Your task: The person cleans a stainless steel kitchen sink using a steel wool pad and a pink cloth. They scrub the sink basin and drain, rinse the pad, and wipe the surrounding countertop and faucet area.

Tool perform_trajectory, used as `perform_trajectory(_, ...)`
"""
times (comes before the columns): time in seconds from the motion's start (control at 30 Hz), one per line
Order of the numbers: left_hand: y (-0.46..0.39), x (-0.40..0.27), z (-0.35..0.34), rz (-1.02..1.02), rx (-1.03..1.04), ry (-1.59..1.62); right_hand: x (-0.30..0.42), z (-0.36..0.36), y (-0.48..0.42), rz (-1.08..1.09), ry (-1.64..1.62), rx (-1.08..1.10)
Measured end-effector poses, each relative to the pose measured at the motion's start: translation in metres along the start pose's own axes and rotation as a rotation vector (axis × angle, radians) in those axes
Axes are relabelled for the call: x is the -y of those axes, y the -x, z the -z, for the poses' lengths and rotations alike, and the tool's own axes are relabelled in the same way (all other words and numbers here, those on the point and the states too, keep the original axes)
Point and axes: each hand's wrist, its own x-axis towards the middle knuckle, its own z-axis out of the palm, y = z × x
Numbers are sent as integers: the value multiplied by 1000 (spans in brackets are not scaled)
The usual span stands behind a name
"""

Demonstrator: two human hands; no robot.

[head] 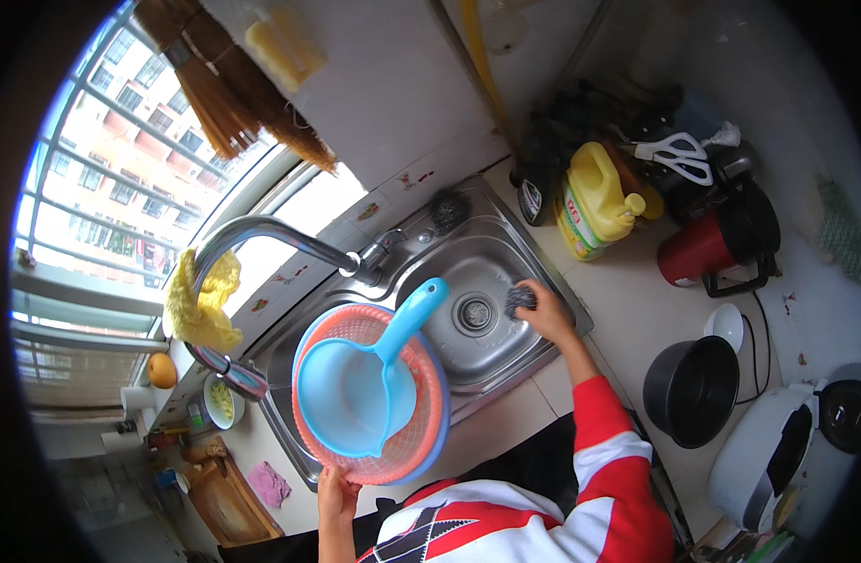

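Observation:
My right hand [546, 310] grips a dark steel-wool scourer [521, 301] against the right wall of the stainless steel sink basin [465, 359]. To its left lies the drain strainer [476, 314]. My left hand [337, 492] pinches the near rim of a pink plastic colander [426, 415]. That colander sits in a larger blue basin [441, 440], of which only the edge shows. Inside the colander rests a light-blue plastic water ladle [353, 397], its handle pointing to the upper right. The stack covers much of the left sink bowl.
A curved chrome faucet [282, 229] with a yellow cloth [205, 299] over it arches above the left bowl. On the right stand a yellow oil jug [596, 200], a red kettle [694, 246], a black pot [691, 390] and a rice cooker [761, 457]. A pink rag [269, 483] lies left.

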Motion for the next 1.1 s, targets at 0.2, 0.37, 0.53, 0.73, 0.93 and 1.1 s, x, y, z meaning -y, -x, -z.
perform_trajectory(0.2,16,14,41,18,32,44,98,36,30,-267,-303,-5)
perform_trajectory(0.37,41,33,83,13,-71,21,97,-5,26,-268,-302,128)
perform_trajectory(0.53,79,58,123,-29,-241,80,88,-42,10,-74,292,203)
perform_trajectory(0.73,136,102,152,-80,-418,252,65,-71,-18,33,1124,367)
perform_trajectory(0.93,165,130,130,-78,-583,511,-52,-140,-74,184,601,51)
perform_trajectory(1.1,215,164,140,-201,-545,427,-66,-175,-83,127,577,-38)
